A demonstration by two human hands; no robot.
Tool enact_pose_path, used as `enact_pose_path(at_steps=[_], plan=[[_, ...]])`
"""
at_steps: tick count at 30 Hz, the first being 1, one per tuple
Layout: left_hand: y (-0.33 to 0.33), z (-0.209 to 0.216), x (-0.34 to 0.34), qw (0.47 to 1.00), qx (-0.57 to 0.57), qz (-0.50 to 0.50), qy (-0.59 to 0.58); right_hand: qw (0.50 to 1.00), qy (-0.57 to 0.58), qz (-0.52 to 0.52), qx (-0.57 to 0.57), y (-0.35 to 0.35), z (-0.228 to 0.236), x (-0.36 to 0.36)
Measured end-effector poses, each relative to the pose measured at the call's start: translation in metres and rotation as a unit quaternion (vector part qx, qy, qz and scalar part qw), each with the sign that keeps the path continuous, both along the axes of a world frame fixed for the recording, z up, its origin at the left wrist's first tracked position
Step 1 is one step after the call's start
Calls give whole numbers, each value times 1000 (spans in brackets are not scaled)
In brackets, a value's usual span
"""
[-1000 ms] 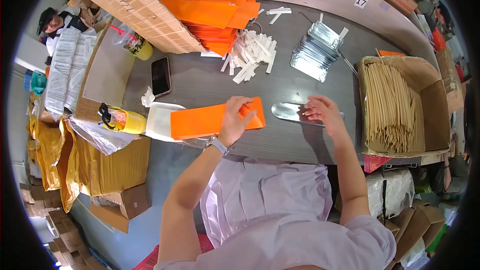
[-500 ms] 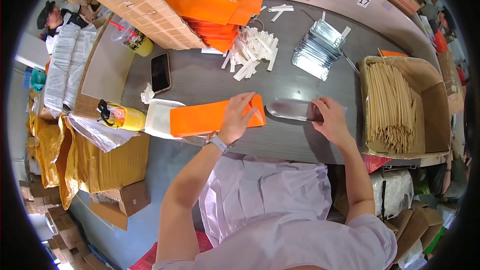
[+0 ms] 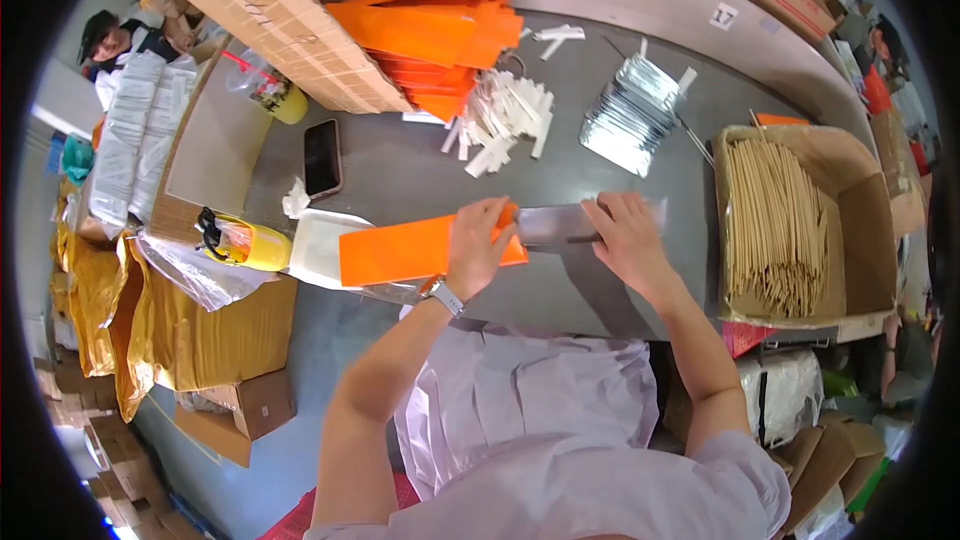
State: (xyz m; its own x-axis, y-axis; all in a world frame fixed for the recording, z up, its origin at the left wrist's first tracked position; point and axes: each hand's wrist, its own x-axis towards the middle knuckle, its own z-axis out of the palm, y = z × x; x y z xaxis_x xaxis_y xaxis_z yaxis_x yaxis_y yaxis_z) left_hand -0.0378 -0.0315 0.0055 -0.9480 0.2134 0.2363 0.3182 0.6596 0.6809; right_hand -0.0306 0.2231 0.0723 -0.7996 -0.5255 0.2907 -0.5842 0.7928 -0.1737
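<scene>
A flat orange sleeve [image 3: 395,254] lies near the table's front edge, over a white sheet [image 3: 325,242]. My left hand [image 3: 478,252] grips its right end, fingers curled at the edge. From the right, my right hand [image 3: 628,240] holds a long, flat, smoky see-through strip [image 3: 548,224] between thumb and fingers. The strip's left end meets the sleeve's right end beside my left fingertips; whether it is inside the sleeve I cannot tell.
Behind my hands lie white strips [image 3: 507,118], silvery flat packets [image 3: 632,110] and a stack of orange sleeves [image 3: 430,35] by a cardboard panel [image 3: 300,30]. A phone [image 3: 322,160] and yellow container [image 3: 258,243] stand left. A carton [image 3: 868,230] of thin wooden sticks [image 3: 778,225] stands right.
My right hand has moved left with the smoky strip, bringing its end up to the orange sleeve. My left hand stays on the sleeve, its fingers now more curled at the end.
</scene>
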Motion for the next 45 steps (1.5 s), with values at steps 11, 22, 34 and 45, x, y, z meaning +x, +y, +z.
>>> enact_pose_path(at_steps=[11,22,34,45], plan=[[-15,2,5,960,-137,-227,89,984,-19,-149,-93,53,-56,-73],[-20,-3,1,961,-115,-222,122,981,68,-179,25,58,-94,-103],[-18,0,-2,969,-95,-204,100,993,45,23,-103,18,-15,-14],[-13,6,1,973,-105,-183,91,984,86,-18,-153,-39,-39,-88]])
